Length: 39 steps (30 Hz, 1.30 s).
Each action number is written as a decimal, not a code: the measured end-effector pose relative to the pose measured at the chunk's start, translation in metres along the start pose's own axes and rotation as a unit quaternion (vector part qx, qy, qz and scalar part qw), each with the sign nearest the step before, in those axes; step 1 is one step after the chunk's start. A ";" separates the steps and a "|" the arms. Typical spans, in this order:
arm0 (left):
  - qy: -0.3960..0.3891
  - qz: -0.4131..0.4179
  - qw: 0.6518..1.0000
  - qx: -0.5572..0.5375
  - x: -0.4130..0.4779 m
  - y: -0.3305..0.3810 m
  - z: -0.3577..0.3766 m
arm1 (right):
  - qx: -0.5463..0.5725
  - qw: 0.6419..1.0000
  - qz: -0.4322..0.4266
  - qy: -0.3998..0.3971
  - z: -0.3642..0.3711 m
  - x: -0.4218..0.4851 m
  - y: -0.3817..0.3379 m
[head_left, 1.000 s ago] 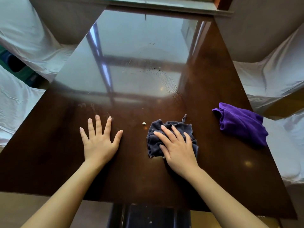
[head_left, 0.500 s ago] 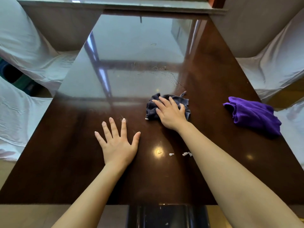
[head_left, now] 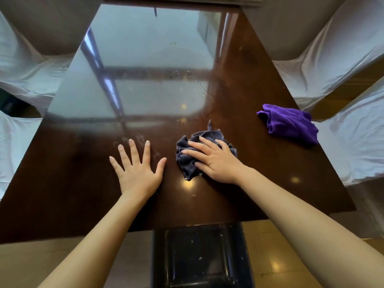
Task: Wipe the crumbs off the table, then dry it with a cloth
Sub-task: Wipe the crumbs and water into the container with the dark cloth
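A glossy dark brown table (head_left: 62, 179) fills the view. My right hand (head_left: 216, 161) lies flat on a crumpled dark grey cloth (head_left: 187, 163) and presses it onto the tabletop near the front middle. My left hand (head_left: 137, 169) rests flat on the wood just left of the cloth, fingers spread, holding nothing. A few pale crumbs (head_left: 187, 178) sit at the cloth's near edge. A folded purple cloth (head_left: 291, 123) lies by the table's right edge. Wet streaks (head_left: 195, 80) show further back on the surface.
Chairs with white covers (head_left: 332, 65) stand along the right side, and more white covers (head_left: 18, 65) are on the left. A black bin (head_left: 201, 256) with crumbs in it stands on the floor under the table's near edge.
My right hand has pulled the grey cloth back toward me from the middle of the table, over the crumbs that lay near the front. My left hand has stayed flat on the table.
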<state>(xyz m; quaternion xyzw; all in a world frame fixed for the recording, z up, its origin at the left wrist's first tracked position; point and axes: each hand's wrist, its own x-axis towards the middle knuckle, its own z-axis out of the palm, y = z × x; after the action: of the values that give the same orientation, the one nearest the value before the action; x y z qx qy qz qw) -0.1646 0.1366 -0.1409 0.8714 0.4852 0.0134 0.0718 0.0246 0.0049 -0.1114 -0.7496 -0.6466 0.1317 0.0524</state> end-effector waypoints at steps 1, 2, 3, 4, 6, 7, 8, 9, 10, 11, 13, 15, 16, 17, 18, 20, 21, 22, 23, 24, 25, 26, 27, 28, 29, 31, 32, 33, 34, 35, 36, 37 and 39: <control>0.001 0.007 1.000 0.001 -0.008 0.001 0.001 | -0.001 1.000 0.006 0.006 0.002 -0.008 0.000; 0.001 0.012 1.000 0.002 -0.015 0.003 0.001 | -0.003 1.000 0.013 0.014 0.004 -0.015 0.000; 0.001 0.015 1.000 0.003 -0.021 0.005 0.001 | -0.003 1.000 0.021 0.021 0.005 -0.023 -0.001; 0.000 0.017 1.000 0.003 -0.027 0.007 0.001 | -0.001 0.999 0.028 0.027 0.007 -0.030 -0.003; 0.001 0.021 1.000 0.002 -0.037 0.012 0.001 | 0.001 0.998 0.043 0.036 0.012 -0.045 -0.009; 0.002 0.022 1.000 0.002 -0.042 0.014 0.001 | 0.000 0.998 0.049 0.040 0.014 -0.053 -0.012; 0.002 0.023 1.000 0.002 -0.047 0.016 0.002 | 0.001 0.998 0.053 0.045 0.017 -0.060 -0.015; 0.003 0.023 1.000 0.003 -0.052 0.018 0.003 | 0.001 0.997 0.056 0.050 0.020 -0.067 -0.019; 0.005 0.023 1.000 0.004 -0.057 0.019 0.004 | 0.002 0.997 0.060 0.053 0.022 -0.074 -0.024; 0.007 0.024 1.000 0.005 -0.061 0.021 0.005 | 0.003 0.996 0.063 0.056 0.024 -0.080 -0.028; 0.011 0.026 1.000 0.006 -0.067 0.022 0.007 | 0.007 0.996 0.070 0.061 0.028 -0.090 -0.038; 0.016 0.026 1.000 0.007 -0.071 0.023 0.008 | 0.004 0.994 0.078 0.079 0.032 -0.100 -0.050; 0.017 0.026 0.999 0.008 -0.072 0.023 0.008 | -0.002 0.992 0.082 0.094 0.034 -0.105 -0.056; 0.018 0.026 0.999 0.008 -0.072 0.023 0.008 | -0.003 0.990 0.085 0.111 0.035 -0.110 -0.061; 0.019 0.025 0.999 0.009 -0.072 0.023 0.008 | 0.003 0.988 0.085 0.133 0.036 -0.113 -0.065; 0.019 0.023 0.999 0.011 -0.071 0.023 0.008 | 0.011 0.981 0.074 0.178 0.035 -0.116 -0.066; 0.019 0.024 0.999 0.013 -0.071 0.023 0.008 | 0.009 0.979 0.070 0.194 0.033 -0.114 -0.064; 0.020 0.024 0.999 0.014 -0.071 0.023 0.009 | 0.007 0.975 0.073 0.208 0.028 -0.111 -0.060; 0.020 0.024 0.999 0.015 -0.071 0.022 0.009 | 0.010 0.971 0.084 0.224 0.022 -0.106 -0.053; 0.019 0.024 0.999 0.015 -0.071 0.022 0.009 | 0.015 0.965 0.099 0.242 0.015 -0.101 -0.044; 0.019 0.024 0.999 0.014 -0.071 0.023 0.009 | 0.022 0.959 0.116 0.257 0.008 -0.096 -0.033; 0.019 0.024 0.999 0.013 -0.071 0.023 0.009 | 0.027 0.955 0.131 0.265 0.000 -0.091 -0.022; 0.019 0.025 0.999 0.013 -0.072 0.023 0.009 | 0.029 0.954 0.142 0.263 -0.006 -0.087 -0.009; 0.019 0.025 0.999 0.015 -0.072 0.023 0.009 | 0.025 0.957 0.146 0.250 -0.010 -0.084 0.003; 0.020 0.025 0.999 0.016 -0.072 0.023 0.010 | 0.017 0.963 0.143 0.228 -0.012 -0.083 0.014; 0.026 0.027 0.999 0.018 -0.072 0.023 0.010 | 0.005 0.976 0.127 0.174 -0.009 -0.084 0.030; 0.028 0.028 0.999 0.018 -0.072 0.023 0.011 | 0.006 0.981 0.121 0.152 -0.006 -0.086 0.036; 0.031 0.029 0.999 0.017 -0.072 0.023 0.011 | 0.007 0.983 0.119 0.138 -0.002 -0.087 0.039; 0.033 0.030 0.999 0.015 -0.072 0.023 0.011 | 0.004 0.984 0.121 0.131 0.001 -0.088 0.039; 0.034 0.031 0.999 0.014 -0.072 0.023 0.012 | 0.002 0.984 0.125 0.130 0.005 -0.089 0.037; 0.035 0.032 0.999 0.015 -0.072 0.023 0.012 | 0.003 0.982 0.132 0.133 0.008 -0.090 0.033; 0.036 0.032 0.999 0.018 -0.072 0.023 0.012 | 0.004 0.980 0.139 0.139 0.012 -0.092 0.027; 0.040 0.032 0.998 0.023 -0.072 0.023 0.013 | 0.007 0.978 0.148 0.147 0.018 -0.097 0.013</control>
<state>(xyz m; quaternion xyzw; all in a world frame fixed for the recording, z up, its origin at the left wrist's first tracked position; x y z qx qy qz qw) -0.1824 0.0621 -0.1472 0.8865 0.4598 0.0393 0.0323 0.0192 -0.0946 -0.1195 -0.8477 -0.5128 0.0305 0.1321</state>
